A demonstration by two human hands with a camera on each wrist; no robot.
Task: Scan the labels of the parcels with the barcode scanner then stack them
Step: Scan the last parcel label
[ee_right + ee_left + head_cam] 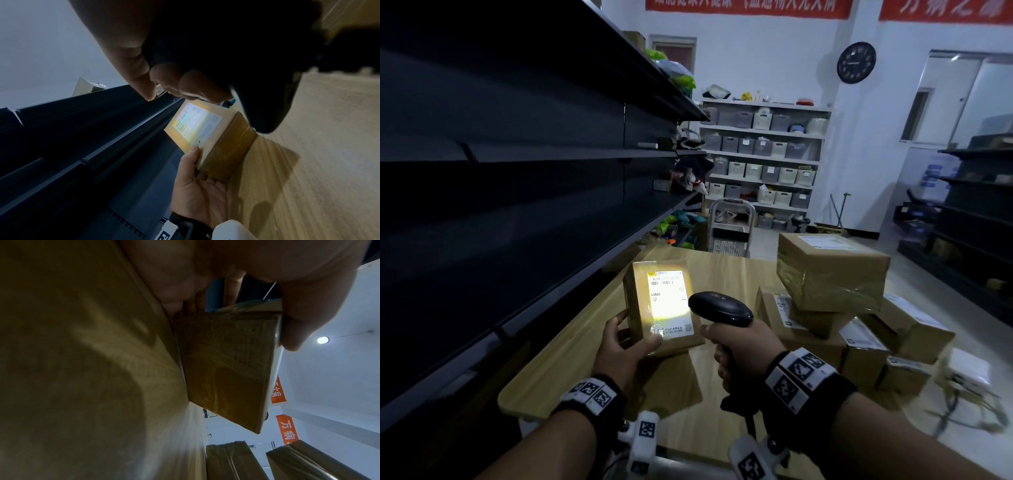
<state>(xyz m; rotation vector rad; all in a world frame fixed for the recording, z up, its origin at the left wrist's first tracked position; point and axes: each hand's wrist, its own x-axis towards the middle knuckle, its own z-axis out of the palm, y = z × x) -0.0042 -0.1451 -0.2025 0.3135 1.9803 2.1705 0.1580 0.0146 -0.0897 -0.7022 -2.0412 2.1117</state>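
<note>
- Fingers of the left hand are curled round the near end of a small parcel, with the thumb pressed on its lower front face; the parcel is held tilted up off the table, its long axis running away from the fingers.
- Fingers of the right hand are wrapped round the handle of the scanner, whose head points left at the parcel, just beside it and not touching.
- A white label on the parcel's upper face is lit by the scanner's beam, so the scanning step is judged to be under way; whether the code has been read cannot be told.
- From the left wrist view only the parcel's plain underside is shown, pinched between thumb and fingers.
- To the right of the scanner hand, and beyond it, a pile of boxes is seen on the table, well apart from the left fingers.
- The stacking move is judged to turn on this: the parcel lies in the left hand, while the pile lies across on the right-hand side, nearer the hand occupied by the scanner, so the parcel would have to be carried past it.
</note>
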